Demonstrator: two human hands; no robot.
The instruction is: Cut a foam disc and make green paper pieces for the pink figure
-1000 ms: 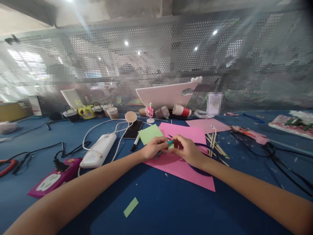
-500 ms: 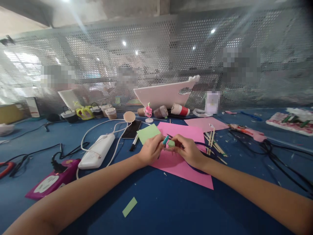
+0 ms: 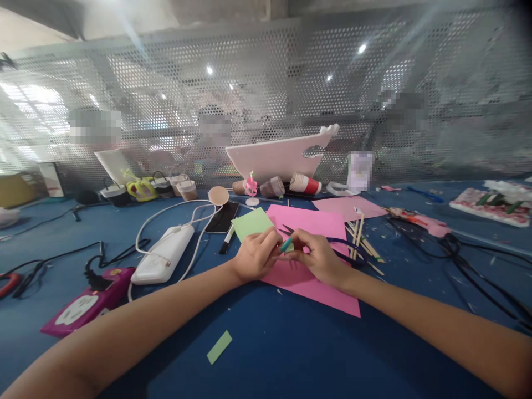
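My left hand [image 3: 258, 255] is closed around a slim teal-ended stick [image 3: 286, 244], whose kind I cannot make out. Pinched in my right hand [image 3: 318, 256] is a small light green paper piece [image 3: 290, 247], partly covered by the teal end. Both hands meet above a bright pink sheet [image 3: 328, 296]. Scissors with dark blue handles [image 3: 361, 252] lie on that sheet, partly under my right hand. A light green sheet [image 3: 251, 223] lies just beyond my left hand, and a green paper strip [image 3: 219, 347] rests on the table nearer to me.
To the left are a white power bank [image 3: 164, 255] with a cable, a purple power strip [image 3: 85, 302], a phone [image 3: 222, 217] and a marker [image 3: 226, 241]. At right lie several wooden sticks [image 3: 358, 238] and a pink glue gun [image 3: 428, 221]. Paper cups [image 3: 305, 183] and a foam board [image 3: 276, 158] stand behind.
The teal end has swung across the green paper piece and now overlaps it. My hands have drawn slightly closer together. The view has shifted slightly.
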